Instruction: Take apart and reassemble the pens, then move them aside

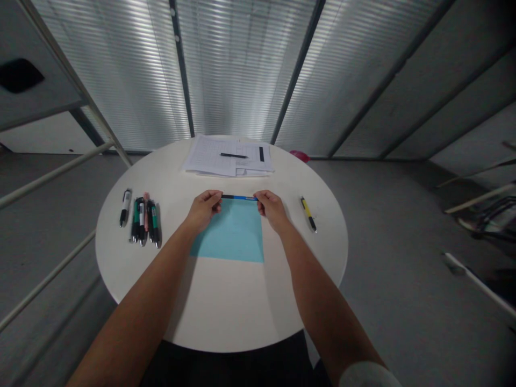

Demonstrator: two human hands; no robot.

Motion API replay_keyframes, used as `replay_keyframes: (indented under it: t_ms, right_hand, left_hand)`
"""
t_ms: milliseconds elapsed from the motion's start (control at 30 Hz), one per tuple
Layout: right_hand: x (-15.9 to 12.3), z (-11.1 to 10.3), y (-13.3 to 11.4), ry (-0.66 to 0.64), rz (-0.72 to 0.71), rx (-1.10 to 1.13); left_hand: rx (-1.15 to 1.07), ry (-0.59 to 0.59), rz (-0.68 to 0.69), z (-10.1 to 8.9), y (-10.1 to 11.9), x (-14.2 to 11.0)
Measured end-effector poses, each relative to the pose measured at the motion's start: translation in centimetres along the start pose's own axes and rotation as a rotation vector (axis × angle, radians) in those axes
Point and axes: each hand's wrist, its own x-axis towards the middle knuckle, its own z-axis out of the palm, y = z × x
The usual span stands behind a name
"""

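A blue and black pen (239,197) is held level between both hands above the far edge of a light blue sheet (231,234) on the round white table (217,306). My left hand (203,207) pinches its left end with curled fingers. My right hand (271,207) pinches its right end the same way. Both forearms reach in from the near edge of the table.
Several pens (141,217) lie in a row at the table's left. A yellow and black pen (308,213) lies at the right. Papers (229,157) with a black pen (234,155) on them sit at the far edge. Metal rails (52,172) run at left.
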Motion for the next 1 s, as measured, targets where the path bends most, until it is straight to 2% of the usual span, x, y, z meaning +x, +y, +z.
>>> replay_keyframes:
  t_ms: [433,1000]
  right_hand:
    - [-0.27,0.07,-0.46,-0.003,0.038,0.05]
    - [-0.12,-0.11,-0.04,0.0,-0.008,0.071]
  left_hand:
    - [-0.019,0.014,0.005,0.14,0.02,0.04]
    - [-0.05,0.021,0.003,0.17,0.09,0.03]
